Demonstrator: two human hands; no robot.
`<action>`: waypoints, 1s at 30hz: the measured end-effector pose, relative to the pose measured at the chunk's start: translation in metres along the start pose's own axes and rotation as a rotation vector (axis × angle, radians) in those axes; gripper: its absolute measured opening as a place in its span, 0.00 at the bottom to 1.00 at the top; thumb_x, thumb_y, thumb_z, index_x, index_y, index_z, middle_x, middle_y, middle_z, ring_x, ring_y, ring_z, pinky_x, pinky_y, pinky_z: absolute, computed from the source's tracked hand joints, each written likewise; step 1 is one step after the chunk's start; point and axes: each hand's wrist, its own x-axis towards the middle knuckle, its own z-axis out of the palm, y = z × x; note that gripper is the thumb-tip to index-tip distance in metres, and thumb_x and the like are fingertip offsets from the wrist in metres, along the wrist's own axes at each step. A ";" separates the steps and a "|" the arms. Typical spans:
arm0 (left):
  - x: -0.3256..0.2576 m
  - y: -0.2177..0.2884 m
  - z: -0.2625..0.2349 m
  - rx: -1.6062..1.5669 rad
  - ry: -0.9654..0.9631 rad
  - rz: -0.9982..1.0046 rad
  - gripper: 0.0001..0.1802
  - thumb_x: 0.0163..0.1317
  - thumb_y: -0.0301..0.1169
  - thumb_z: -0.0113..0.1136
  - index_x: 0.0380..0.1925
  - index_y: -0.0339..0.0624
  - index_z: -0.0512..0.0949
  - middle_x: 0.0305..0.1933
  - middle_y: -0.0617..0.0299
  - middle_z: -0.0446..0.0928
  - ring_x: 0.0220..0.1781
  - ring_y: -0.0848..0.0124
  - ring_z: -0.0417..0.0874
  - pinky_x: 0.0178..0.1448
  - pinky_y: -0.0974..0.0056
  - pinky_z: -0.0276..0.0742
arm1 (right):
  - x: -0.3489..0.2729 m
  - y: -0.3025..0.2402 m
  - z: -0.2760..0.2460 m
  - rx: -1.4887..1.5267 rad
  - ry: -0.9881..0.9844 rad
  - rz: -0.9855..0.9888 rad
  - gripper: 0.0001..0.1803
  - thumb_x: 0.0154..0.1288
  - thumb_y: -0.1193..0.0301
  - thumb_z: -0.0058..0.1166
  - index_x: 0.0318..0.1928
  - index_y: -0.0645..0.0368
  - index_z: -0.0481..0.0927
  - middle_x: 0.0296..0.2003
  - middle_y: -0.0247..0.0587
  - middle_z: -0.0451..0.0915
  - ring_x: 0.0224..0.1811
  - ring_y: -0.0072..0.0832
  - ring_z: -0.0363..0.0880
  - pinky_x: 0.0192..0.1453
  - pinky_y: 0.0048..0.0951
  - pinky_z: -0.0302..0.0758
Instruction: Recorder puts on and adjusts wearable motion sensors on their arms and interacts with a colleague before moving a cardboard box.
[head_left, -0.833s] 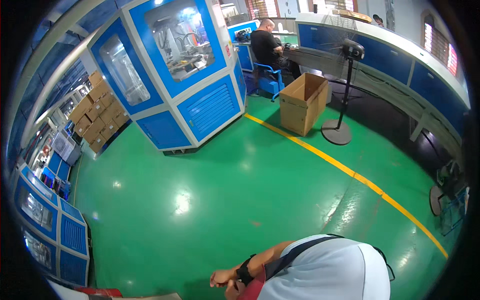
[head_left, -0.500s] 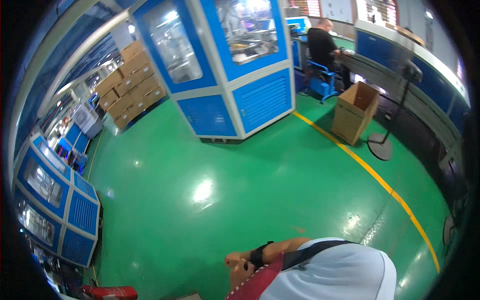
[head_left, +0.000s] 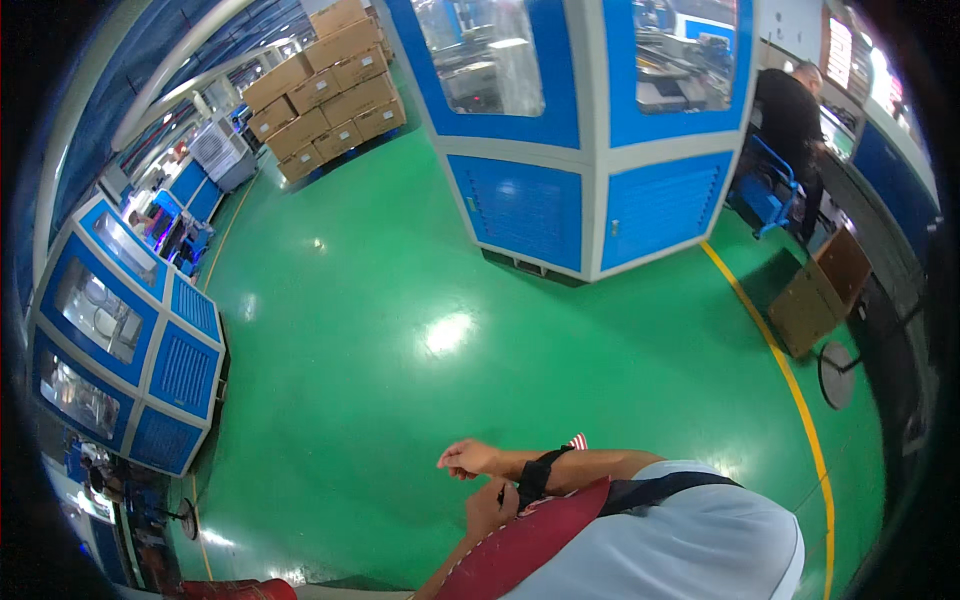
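Green glossy floor (head_left: 400,330) spreads ahead of hands. Large blue glazed machine enclosure (head_left: 590,130) far ahead, slightly right. Stacked cardboard boxes (head_left: 325,90) far ahead-left. Smaller blue cabinet (head_left: 120,340) well left. Yellow floor line (head_left: 790,385) runs right of hands; open cardboard box (head_left: 822,290) and fan base (head_left: 836,375) beside it. Person in black (head_left: 795,125) at far right.

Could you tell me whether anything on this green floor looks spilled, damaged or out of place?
Nothing stands out. The green floor shows only glare, the stacked cartons sit tidily, and the open cardboard box stands upright beside the yellow line.
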 end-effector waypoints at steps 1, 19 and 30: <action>0.023 0.001 -0.007 0.013 0.040 0.017 0.09 0.52 0.33 0.50 0.20 0.39 0.72 0.18 0.52 0.72 0.20 0.58 0.75 0.24 0.59 0.68 | 0.014 -0.017 -0.003 -0.030 -0.033 -0.015 0.13 0.61 0.64 0.44 0.38 0.61 0.75 0.24 0.34 0.73 0.21 0.19 0.69 0.22 0.22 0.67; 0.447 -0.181 -0.211 -0.540 -0.302 -0.009 0.14 0.54 0.34 0.57 0.39 0.39 0.73 0.24 0.62 0.75 0.22 0.77 0.76 0.26 0.72 0.70 | 0.398 -0.288 -0.160 0.221 -0.017 0.017 0.10 0.62 0.66 0.44 0.38 0.58 0.75 0.22 0.28 0.73 0.19 0.15 0.68 0.22 0.16 0.65; 0.697 -0.245 -0.283 -0.310 -0.152 -0.053 0.11 0.59 0.30 0.40 0.39 0.38 0.68 0.31 0.47 0.72 0.35 0.48 0.73 0.40 0.56 0.69 | 0.605 -0.423 -0.276 0.374 -0.093 0.044 0.10 0.63 0.67 0.42 0.39 0.58 0.74 0.20 0.27 0.72 0.19 0.14 0.67 0.21 0.15 0.63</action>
